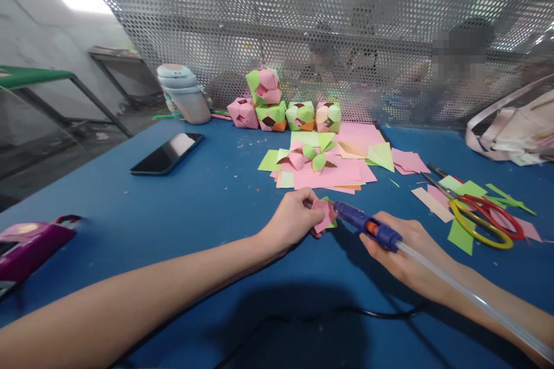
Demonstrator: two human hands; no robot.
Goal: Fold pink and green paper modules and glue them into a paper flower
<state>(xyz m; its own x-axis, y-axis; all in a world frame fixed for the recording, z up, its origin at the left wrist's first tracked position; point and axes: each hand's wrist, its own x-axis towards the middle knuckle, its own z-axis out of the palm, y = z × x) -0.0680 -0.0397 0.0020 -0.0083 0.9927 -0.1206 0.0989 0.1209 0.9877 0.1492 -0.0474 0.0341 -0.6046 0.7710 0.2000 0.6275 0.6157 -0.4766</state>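
My left hand (pixel 296 216) pinches a small folded paper piece (pixel 321 214), pink with green at its edges, just above the blue table. In my right hand (pixel 404 248) is a blue glue gun (pixel 366 223), its nozzle at the paper's right edge; whether the tip touches it I cannot tell. A long clear glue stick (pixel 459 285) runs out of the gun's back over my right forearm. Beyond my hands, curled pink and green paper pieces (pixel 309 155) lie on a stack of coloured sheets (pixel 346 170).
Folded paper cubes (pixel 270 117) stand by the perforated metal screen (pixel 294 23). Scissors with yellow and red handles (pixel 480 222) lie among scraps at right. A phone (pixel 168 154), a bottle (pixel 186 95) and a purple object (pixel 32 248) are at left. A black cord (pixel 367 312) crosses the front.
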